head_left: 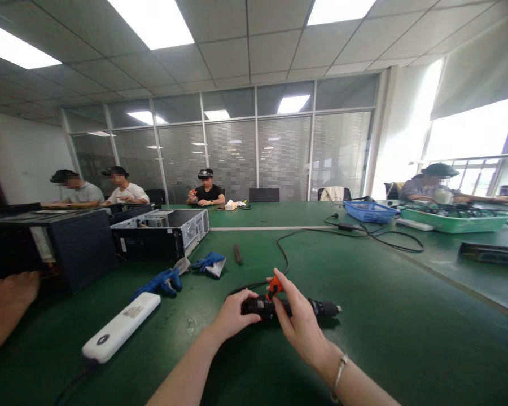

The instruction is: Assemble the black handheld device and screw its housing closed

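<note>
I see the left hand (233, 313) closed around the rear end of a black electric screwdriver (294, 308), which lies level on the green table (385, 327); the tool's metal tip points away from that grip, to the right. The right hand (300, 321) lies over the middle of the tool body, just beside the left hand; its fingers (284, 286) pinch narrowly on an orange part (274, 286) sitting on top of the tool, directly above the grip. A black cable (285, 254) runs from behind the grip away across the table toward a blue basket (370, 211) and a green tray (455, 221), both well apart from the hands. Left of the grip, near it, lie blue gloves (182, 275); nearer still to the left lies a white power strip (121, 327); beyond the gloves stands an open computer case (163, 231). Another person's hand (11, 290) rests at the far left edge, well apart from the grip.
</note>
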A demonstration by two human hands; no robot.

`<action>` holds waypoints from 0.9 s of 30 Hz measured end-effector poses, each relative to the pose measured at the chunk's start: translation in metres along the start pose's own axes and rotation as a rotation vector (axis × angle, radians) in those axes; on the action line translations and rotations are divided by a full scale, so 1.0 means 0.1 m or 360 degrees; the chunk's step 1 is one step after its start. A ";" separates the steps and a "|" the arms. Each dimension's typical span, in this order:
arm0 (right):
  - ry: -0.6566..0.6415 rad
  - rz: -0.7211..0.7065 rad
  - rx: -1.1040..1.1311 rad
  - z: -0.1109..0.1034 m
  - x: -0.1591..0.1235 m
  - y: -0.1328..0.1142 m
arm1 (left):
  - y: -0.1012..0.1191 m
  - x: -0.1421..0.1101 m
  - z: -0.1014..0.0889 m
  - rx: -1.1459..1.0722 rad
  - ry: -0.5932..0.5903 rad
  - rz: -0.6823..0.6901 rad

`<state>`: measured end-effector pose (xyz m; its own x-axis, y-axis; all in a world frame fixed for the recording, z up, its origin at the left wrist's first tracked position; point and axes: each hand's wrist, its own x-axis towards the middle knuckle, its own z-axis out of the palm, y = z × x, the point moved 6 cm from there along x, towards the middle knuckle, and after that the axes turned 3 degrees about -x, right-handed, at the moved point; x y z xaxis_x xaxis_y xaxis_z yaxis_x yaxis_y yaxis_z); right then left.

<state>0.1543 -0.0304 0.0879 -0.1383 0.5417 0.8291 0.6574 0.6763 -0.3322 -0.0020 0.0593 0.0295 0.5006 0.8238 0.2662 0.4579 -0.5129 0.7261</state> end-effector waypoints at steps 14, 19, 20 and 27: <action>0.0038 -0.0006 -0.0101 0.03 -0.02 0.01 | 0.03 -0.01 -0.01 0.0019 0.0028 0.0015; 0.0091 -0.0007 -0.0083 0.02 -0.03 0.04 | 0.02 -0.01 -0.01 0.0025 0.0024 -0.0013; 0.0080 -0.0004 -0.0062 0.02 -0.03 0.04 | 0.02 -0.01 -0.01 0.0029 0.0025 -0.0017; 0.0074 0.0024 -0.0109 0.01 -0.03 0.03 | 0.00 -0.01 -0.01 0.0033 0.0022 0.0008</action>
<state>0.1556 -0.0292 0.0837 -0.0949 0.5267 0.8447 0.7083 0.6319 -0.3145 -0.0026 0.0585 0.0299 0.4928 0.8242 0.2789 0.4706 -0.5221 0.7114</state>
